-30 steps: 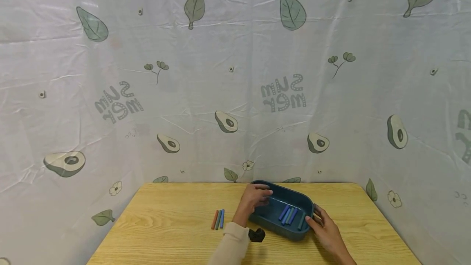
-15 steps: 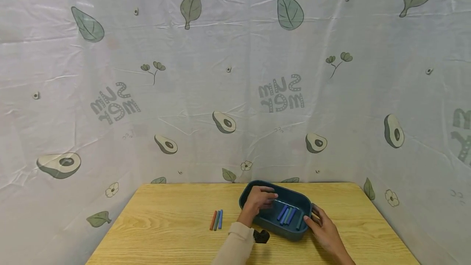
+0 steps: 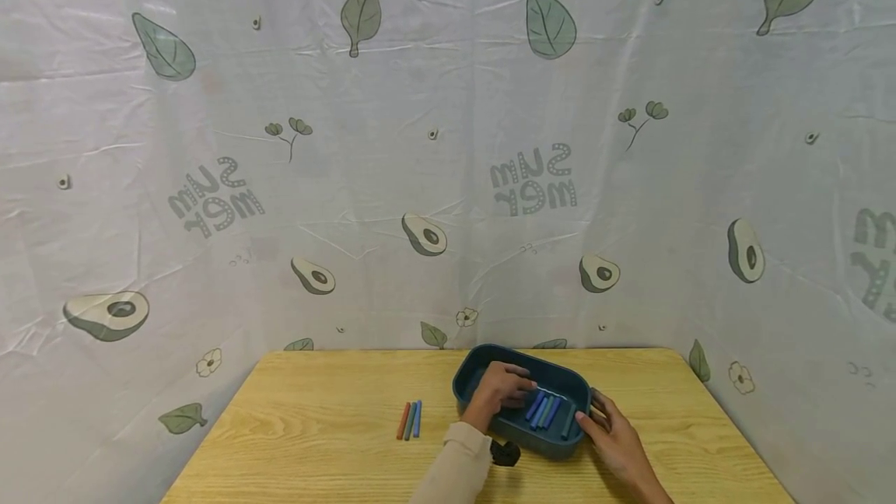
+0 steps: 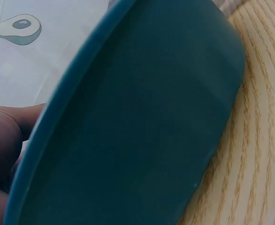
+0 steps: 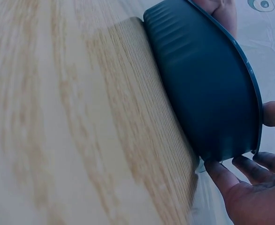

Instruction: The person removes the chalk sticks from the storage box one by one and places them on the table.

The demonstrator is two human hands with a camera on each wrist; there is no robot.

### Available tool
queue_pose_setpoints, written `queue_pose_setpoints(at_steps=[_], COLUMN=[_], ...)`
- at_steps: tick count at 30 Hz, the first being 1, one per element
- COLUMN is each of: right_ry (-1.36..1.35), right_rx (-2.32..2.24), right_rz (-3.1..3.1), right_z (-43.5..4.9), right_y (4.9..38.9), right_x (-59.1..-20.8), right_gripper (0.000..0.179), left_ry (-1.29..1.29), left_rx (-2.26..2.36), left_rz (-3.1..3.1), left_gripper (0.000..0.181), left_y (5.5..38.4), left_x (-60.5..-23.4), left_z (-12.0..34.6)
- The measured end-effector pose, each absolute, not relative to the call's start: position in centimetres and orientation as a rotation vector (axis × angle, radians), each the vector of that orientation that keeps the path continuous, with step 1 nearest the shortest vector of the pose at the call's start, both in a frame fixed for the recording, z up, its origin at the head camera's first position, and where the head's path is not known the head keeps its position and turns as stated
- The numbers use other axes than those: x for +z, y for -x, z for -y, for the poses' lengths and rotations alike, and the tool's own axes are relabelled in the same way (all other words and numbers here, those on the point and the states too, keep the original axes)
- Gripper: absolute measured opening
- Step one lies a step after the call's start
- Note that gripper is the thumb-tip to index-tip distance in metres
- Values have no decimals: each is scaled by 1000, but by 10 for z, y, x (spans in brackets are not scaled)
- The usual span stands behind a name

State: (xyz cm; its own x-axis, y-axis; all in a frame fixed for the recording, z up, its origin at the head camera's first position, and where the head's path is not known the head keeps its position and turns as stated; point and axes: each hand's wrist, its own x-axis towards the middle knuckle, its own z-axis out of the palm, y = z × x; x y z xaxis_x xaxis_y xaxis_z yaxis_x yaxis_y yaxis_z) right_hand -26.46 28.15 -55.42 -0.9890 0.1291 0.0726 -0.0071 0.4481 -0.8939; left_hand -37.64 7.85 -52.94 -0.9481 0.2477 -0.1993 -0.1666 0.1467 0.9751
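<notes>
A dark blue oval-ended tub [image 3: 535,442] sits at an angle toward the back of the table. Inside, several short blue and green sticks [image 3: 542,411] lie in a row, and one dark green stick [image 3: 568,422] lies apart near the right end. My left hand [image 3: 502,387] reaches over the near rim, its loosely bent fingers close to the row's left side. With the thumb at the rim and fingers outside, my right hand [image 5: 259,183] holds the tub's right end. The left wrist view is mostly the tub's outer wall [image 4: 128,117], hiding much of the left hand.
Left of the tub, a red stick [image 3: 403,421], a green stick [image 3: 411,421] and a blue stick [image 3: 418,419] lie side by side on the wooden table [image 3: 315,442]. A printed curtain [image 3: 378,177] hangs right behind the table's far edge.
My left hand has moved rightward and deeper into the tub, nearer the row of sticks. The right hand keeps its hold, and the head view has shifted slightly.
</notes>
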Motion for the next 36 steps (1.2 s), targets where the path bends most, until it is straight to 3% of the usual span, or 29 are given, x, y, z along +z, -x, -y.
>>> queue_pose_setpoints(at_steps=[36], right_ry=[115], right_rx=[1573], right_rz=[2561], right_z=[-281], right_y=[264], right_x=[-553], right_gripper=[70], left_ry=[-30], left_rx=[1433], left_rz=[-2668], left_gripper=[25], left_y=[370], left_x=[-540], left_z=[-103])
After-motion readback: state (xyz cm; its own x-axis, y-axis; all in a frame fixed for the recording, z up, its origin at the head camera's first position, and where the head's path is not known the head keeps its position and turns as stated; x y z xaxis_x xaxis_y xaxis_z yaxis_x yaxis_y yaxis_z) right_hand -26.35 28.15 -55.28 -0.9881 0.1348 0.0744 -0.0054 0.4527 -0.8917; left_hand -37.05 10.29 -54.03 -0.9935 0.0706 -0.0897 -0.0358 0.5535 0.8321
